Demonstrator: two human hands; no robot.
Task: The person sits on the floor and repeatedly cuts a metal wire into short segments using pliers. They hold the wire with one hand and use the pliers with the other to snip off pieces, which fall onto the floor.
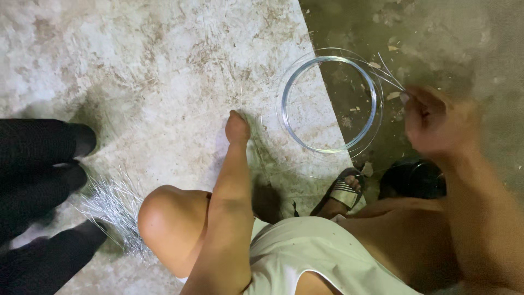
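- Only 1 view is given, the head view, looking straight down at a rough concrete floor [136,71] that is pale at left and dark and damp at right.
- A coil of clear line [329,104] is seen lying far right of centre, across the edge between pale and dark floor; several loops look already wound, and loose ends stick out at its right.
- The right hand [436,123], blurred, is closed on those loose ends, so the winding is judged near done but not yet tied off.
- The left hand [237,128] is pressed knuckles-down on the floor left of the coil; its grip cannot be told.
- A bundle of cut silvery strands [112,210] is left near left, beside another person's dark-clad legs [38,164].
- A sandalled foot [341,191] and a dark round object [412,177] are crowded just near the coil.
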